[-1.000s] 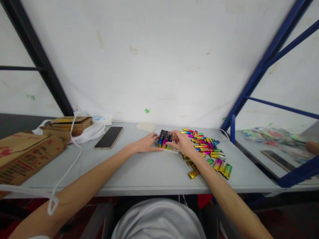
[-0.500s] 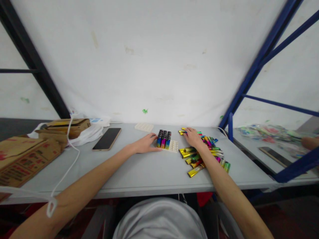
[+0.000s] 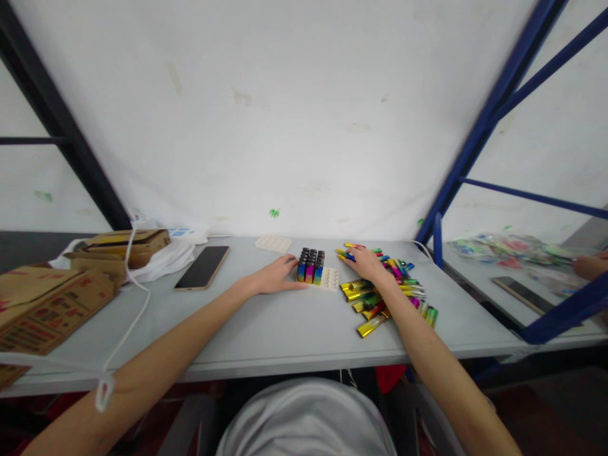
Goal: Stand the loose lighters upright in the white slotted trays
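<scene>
Upright rainbow-coloured lighters (image 3: 310, 272) with black tops stand in close rows on the left part of a white studded tray (image 3: 329, 278). My left hand (image 3: 274, 276) lies at the left side of this block, thumb at the front and fingers stretched toward the back, apart from each other. It touches or nearly touches the lighters. My right hand (image 3: 367, 263) is over the back left of a loose pile of shiny lighters (image 3: 375, 304), gold, green, red and blue. A blue and yellow lighter (image 3: 346, 256) shows at its fingertips; the fingers' undersides are hidden.
A second white tray (image 3: 273, 243) lies near the wall. To the left are a phone (image 3: 202, 267), cardboard boxes (image 3: 57, 297) and a white cable (image 3: 137, 278). A blue metal frame (image 3: 437, 244) stands at right, beyond it another person's hand (image 3: 591, 266) and another phone (image 3: 522, 294).
My right hand has shifted slightly among the loose lighters, and a blue and yellow one now shows at its fingertips. My left hand stays beside the upright lighters. The view has turned a little.
</scene>
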`<action>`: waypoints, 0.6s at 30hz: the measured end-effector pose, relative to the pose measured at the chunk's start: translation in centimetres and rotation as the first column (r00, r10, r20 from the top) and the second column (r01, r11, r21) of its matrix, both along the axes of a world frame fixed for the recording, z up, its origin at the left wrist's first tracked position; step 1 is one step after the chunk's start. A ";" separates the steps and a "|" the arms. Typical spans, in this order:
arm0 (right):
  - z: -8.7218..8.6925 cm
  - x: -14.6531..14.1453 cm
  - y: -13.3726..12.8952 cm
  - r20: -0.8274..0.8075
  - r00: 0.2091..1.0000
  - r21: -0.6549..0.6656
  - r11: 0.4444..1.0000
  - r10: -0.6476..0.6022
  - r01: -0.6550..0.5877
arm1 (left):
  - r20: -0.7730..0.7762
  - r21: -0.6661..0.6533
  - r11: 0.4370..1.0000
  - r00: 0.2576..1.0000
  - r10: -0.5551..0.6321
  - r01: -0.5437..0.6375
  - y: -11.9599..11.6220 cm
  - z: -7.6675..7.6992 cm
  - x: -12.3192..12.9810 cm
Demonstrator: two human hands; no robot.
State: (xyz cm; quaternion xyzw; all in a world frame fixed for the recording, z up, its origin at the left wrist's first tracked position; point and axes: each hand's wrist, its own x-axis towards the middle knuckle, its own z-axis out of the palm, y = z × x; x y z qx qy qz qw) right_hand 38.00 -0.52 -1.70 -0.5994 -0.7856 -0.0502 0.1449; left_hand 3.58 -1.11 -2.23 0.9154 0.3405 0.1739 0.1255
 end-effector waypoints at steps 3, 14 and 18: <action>-0.1 -0.1 0.1 -0.047 0.998 -0.002 0.999 0.040 -0.040 | -0.020 0.009 1.000 1.000 0.005 -0.004 0.0 0.0 0.1; 0.3 -0.1 -1.0 -0.096 0.979 -0.013 0.984 0.178 -0.180 | -0.009 0.017 1.000 1.000 -0.001 0.001 0.2 -0.2 0.0; 0.5 0.0 -1.7 -0.091 0.979 -0.011 0.983 0.184 -0.186 | 0.003 0.011 1.000 1.000 -0.001 0.001 0.2 -0.3 0.0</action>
